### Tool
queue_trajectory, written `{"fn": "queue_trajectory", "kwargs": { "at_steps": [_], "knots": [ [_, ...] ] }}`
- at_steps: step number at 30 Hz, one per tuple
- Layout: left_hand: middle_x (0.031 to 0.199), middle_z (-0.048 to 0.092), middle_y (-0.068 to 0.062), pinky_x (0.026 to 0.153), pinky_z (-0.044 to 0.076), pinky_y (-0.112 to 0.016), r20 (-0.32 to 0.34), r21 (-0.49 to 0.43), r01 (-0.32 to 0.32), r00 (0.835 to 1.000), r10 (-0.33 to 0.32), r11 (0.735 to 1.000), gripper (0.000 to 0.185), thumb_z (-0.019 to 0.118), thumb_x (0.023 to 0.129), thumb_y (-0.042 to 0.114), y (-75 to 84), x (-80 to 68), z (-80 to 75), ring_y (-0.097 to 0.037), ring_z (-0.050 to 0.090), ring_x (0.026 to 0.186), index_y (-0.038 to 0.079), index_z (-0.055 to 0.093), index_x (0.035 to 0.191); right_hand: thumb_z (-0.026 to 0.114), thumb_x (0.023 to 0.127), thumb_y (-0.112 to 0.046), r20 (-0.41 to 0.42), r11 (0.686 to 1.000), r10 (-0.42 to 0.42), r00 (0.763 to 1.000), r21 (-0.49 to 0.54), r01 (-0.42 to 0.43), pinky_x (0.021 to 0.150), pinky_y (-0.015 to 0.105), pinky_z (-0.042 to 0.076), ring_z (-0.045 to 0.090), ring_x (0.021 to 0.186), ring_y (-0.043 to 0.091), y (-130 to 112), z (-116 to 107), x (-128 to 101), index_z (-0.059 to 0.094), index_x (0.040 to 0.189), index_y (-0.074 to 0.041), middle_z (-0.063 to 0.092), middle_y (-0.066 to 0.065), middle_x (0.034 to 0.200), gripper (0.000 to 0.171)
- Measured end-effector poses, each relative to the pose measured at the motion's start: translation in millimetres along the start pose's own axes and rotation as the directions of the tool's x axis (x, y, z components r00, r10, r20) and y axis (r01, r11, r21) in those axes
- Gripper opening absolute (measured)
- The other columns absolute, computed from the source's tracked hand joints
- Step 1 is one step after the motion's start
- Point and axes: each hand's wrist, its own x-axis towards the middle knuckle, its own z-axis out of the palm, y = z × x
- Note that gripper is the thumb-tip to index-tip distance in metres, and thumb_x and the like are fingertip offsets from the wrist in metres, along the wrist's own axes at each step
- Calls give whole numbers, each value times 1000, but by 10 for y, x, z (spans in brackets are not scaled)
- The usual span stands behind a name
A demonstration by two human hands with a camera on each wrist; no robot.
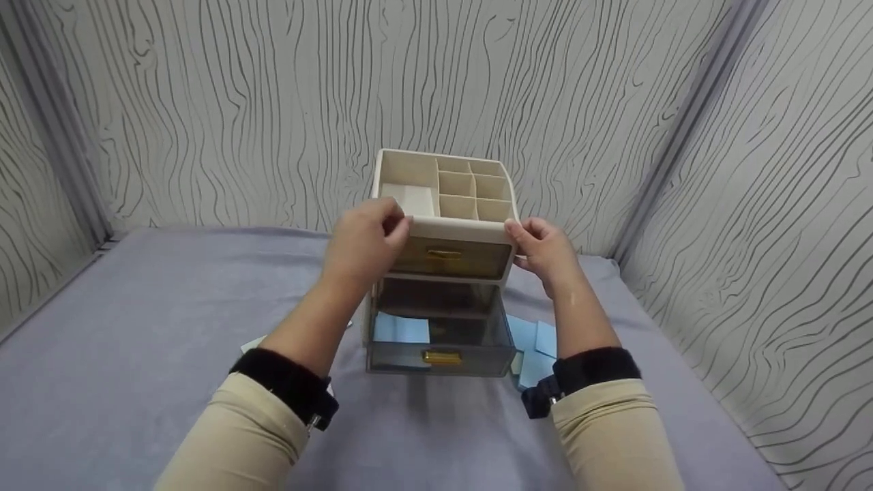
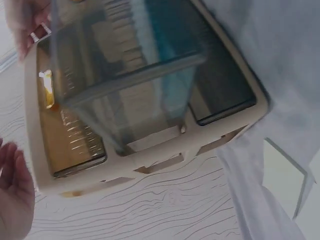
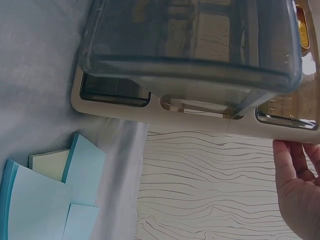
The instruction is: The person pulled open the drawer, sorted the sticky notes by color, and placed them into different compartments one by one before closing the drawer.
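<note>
A cream desktop drawer organizer [image 1: 470, 230] stands in front of me, with divided compartments on top. Its smoky clear drawer [image 1: 470, 360] is pulled out below the amber top drawer [image 1: 477, 262] and holds a blue note pad [image 1: 401, 329]. My left hand [image 1: 365, 242] is at the organizer's front left top corner, fingers loosely curled; in the left wrist view that hand [image 2: 15, 192] sits just off the edge. With thumb on the rim and fingers along the side, my right hand [image 1: 545, 252] holds the right top corner; its fingertips [image 3: 283, 150] meet the side wall.
Several blue note pads [image 3: 37, 205] and a pale yellow one [image 3: 51, 164] lie on the grey cloth right of the organizer. A pale pad [image 2: 282, 177] lies on the left side. Wood-grain patterned walls [image 1: 239, 102] enclose the back and sides of the table.
</note>
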Motion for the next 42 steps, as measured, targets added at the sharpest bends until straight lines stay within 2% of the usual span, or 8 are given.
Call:
{"fn": "queue_trajectory", "kwargs": {
  "at_steps": [3,7,11,17,26,33,37,42],
  "knots": [
    [85,57,-5,70,46,-31,-46,-79,125,991,-129,989,21,64,84,24,-41,64,-29,-18,55,79,6,60,93,58,85,-45,-2,1000,-1,1000,-6,1,90,39,45,54,108,26,0,-5,5,51,98,-8,52,12,115,40],
    [104,53,-8,82,45,-34,29,-150,310,950,-309,939,46,67,82,34,-122,122,-39,-21,53,95,7,51,116,58,86,-43,1,1000,-5,1000,-1,5,89,37,46,54,108,25,2,-2,9,53,101,-7,52,13,117,39],
    [113,55,-11,87,45,-34,118,-203,419,908,-403,885,58,67,82,36,-194,156,-35,-22,54,103,8,43,128,58,86,-43,1,1000,-7,1000,3,7,88,37,46,55,107,25,1,3,7,53,102,-6,52,13,117,41],
    [113,59,-10,88,46,-36,215,-209,502,861,-461,839,52,64,84,37,-271,148,-18,-22,55,105,7,51,125,59,86,-43,3,1000,-2,1000,4,2,88,37,46,54,108,25,-13,2,2,52,99,-7,52,13,117,39],
    [111,59,-7,88,44,-37,261,-246,559,825,-501,792,47,65,81,43,-317,187,-35,-22,54,102,8,55,111,59,85,-43,8,1000,-2,1000,16,2,88,37,46,54,107,25,-9,-8,12,52,95,-8,52,13,116,37],
    [110,55,-9,88,43,-39,297,-296,611,789,-538,734,41,63,84,38,-274,212,-33,-23,51,103,8,51,110,59,85,-45,4,1000,-14,1000,6,14,89,37,46,54,108,25,-6,-7,4,52,97,-7,52,13,116,41],
    [108,54,-9,87,41,-40,316,-285,630,773,-549,723,40,62,85,37,-263,225,-38,-24,49,101,7,49,107,59,84,-46,-5,1000,-18,1000,-16,18,88,37,46,54,107,25,-2,-10,-9,53,101,-7,53,13,115,43],
    [108,54,-10,89,40,-40,322,-288,640,765,-557,713,40,63,84,36,-263,229,-44,-24,49,102,6,50,106,58,84,-47,-2,999,-17,1000,-37,17,89,37,46,54,108,24,-13,-9,-10,53,102,-7,53,12,116,45]
  ]
}}
